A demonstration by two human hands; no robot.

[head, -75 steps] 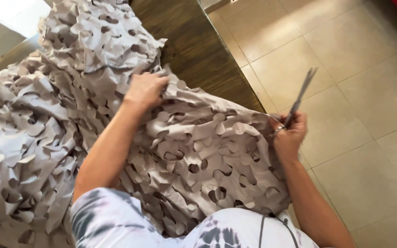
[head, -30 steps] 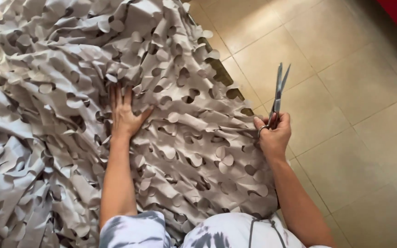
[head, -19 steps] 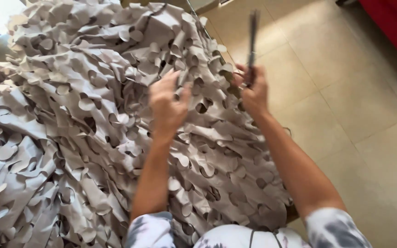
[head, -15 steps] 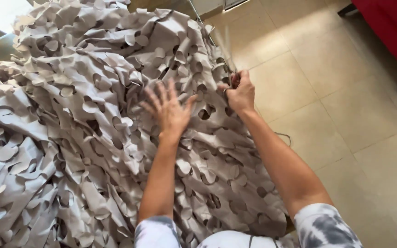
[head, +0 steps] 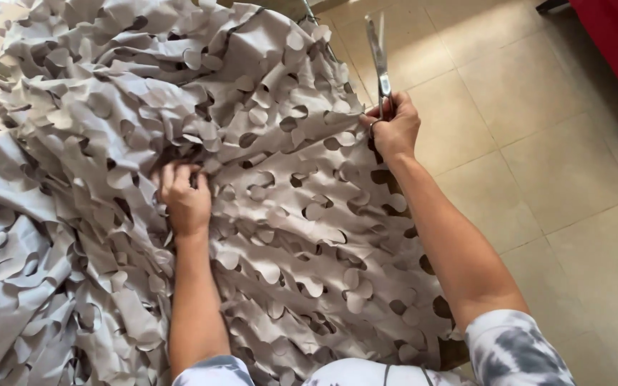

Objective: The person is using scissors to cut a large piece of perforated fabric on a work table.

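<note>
Head camera view: the left hand (head: 184,200), splayed flat half a second ago, now bunches its fingers into the grey leaf-cut camouflage netting (head: 280,236), while the right hand (head: 393,129), fingers clamped, lifts long steel scissors (head: 378,61) upright, blades together, at the netting's edge.

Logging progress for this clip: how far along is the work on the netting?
Done: the grey netting is already full of leaf-shaped cut-outs. In hand: the left hand bunches a fold in its grip, while the right hand holds the scissors blades up at the edge, not cutting. What remains cannot be told.
</note>
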